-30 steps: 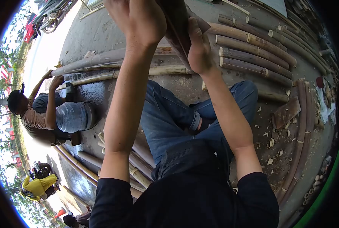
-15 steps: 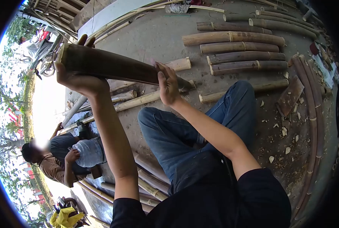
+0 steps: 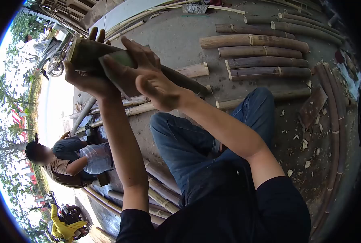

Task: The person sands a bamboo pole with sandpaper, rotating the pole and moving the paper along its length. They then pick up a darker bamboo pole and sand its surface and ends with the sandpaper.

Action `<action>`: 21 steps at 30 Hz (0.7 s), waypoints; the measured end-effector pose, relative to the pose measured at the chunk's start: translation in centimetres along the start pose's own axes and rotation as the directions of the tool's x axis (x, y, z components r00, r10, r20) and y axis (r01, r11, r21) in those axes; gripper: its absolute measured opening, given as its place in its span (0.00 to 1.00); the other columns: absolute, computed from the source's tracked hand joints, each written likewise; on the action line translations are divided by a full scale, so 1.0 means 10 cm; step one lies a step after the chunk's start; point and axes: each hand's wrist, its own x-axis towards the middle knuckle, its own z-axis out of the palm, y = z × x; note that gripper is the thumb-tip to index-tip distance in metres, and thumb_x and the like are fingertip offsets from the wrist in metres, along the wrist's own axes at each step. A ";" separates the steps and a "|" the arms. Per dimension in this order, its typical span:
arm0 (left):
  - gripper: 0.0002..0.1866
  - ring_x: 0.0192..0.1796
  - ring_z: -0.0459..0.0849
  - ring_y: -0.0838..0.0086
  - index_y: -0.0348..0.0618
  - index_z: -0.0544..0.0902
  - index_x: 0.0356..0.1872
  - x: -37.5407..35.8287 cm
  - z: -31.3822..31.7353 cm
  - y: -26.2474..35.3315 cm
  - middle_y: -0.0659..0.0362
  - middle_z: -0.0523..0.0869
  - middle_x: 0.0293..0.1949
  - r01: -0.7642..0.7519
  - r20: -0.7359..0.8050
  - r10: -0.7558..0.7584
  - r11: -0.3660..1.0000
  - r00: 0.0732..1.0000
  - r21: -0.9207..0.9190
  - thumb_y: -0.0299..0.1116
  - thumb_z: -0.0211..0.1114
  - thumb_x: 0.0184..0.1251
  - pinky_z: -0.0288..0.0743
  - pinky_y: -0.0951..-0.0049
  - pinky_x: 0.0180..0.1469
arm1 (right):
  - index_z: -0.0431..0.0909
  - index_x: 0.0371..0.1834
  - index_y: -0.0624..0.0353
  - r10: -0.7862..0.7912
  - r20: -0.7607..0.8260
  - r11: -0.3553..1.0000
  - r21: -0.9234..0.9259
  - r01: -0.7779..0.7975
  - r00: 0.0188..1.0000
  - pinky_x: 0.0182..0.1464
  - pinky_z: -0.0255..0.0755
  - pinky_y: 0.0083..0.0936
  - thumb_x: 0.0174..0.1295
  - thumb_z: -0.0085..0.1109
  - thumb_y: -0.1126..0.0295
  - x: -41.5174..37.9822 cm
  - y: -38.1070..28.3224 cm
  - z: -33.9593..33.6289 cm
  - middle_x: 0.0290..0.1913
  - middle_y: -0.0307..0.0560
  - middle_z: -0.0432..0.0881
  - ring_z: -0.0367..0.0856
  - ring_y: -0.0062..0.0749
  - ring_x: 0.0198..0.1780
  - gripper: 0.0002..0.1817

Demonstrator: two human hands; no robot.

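Note:
A dark bamboo pole (image 3: 174, 77) is raised in front of me, its cut end up at the left. My left hand (image 3: 91, 79) supports that end from below, with the thumb on the near side and fingertips showing above the far side. Over the pole, close to my left hand, lies my right hand (image 3: 148, 77), its fingers bent around a thin, dark, flat sheet (image 3: 121, 75) that wraps the pole. One corner of the sheet points left and another edge hangs below the pole. What the sheet is made of, I cannot tell.
Several cut bamboo lengths (image 3: 265, 51) lie in a row at the upper right. Long poles (image 3: 335, 133) line the right edge. Wood chips (image 3: 305, 146) and a flat brown board (image 3: 312, 106) are beside my knee. A co-worker (image 3: 67, 162) sits at the left near a large plastic bottle (image 3: 95, 158).
My right hand has moved left along the bamboo pole toward my left hand, and the dark sheet now shows under it. At the left, a person in yellow has come further into view.

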 end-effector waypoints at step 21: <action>0.40 0.68 0.81 0.53 0.37 0.75 0.70 0.06 0.32 -0.10 0.40 0.81 0.67 0.057 0.083 -0.052 0.996 0.995 -0.063 0.64 0.44 0.76 0.75 0.57 0.69 | 0.49 0.85 0.62 0.435 -0.150 0.860 -0.224 -0.459 0.888 0.77 0.51 0.59 0.66 0.64 0.65 -0.39 0.40 -0.17 0.69 0.66 0.69 0.65 0.65 0.72 0.47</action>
